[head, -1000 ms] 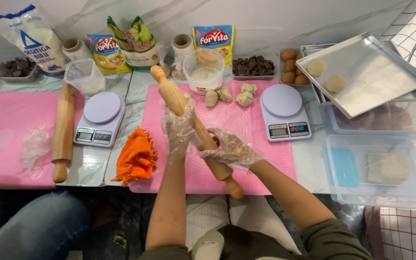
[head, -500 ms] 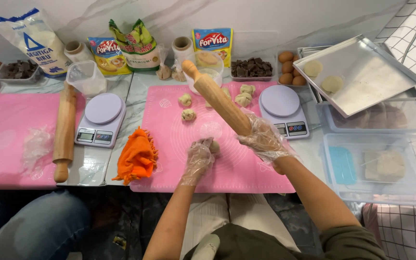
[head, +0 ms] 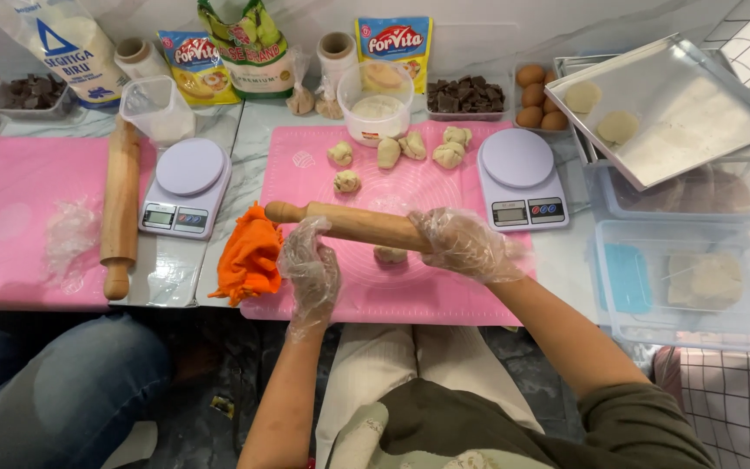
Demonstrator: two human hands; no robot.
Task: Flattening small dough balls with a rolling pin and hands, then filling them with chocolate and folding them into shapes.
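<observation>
A wooden rolling pin lies level across the pink silicone mat, held just above a small dough ball. My right hand, in a clear plastic glove, grips the pin's right end. My left hand, also gloved, curls under the pin near its left handle, fingers touching it. Several more dough pieces sit at the mat's far side.
A bowl of flour, two kitchen scales, an orange cloth, a second rolling pin, a second pink mat, chocolate pieces, eggs, a metal tray and plastic boxes. Another person's knee is at lower left.
The rolling pin swung from upright-diagonal down to level over the dough ball. My left hand left the dough and came up to the pin's left end.
</observation>
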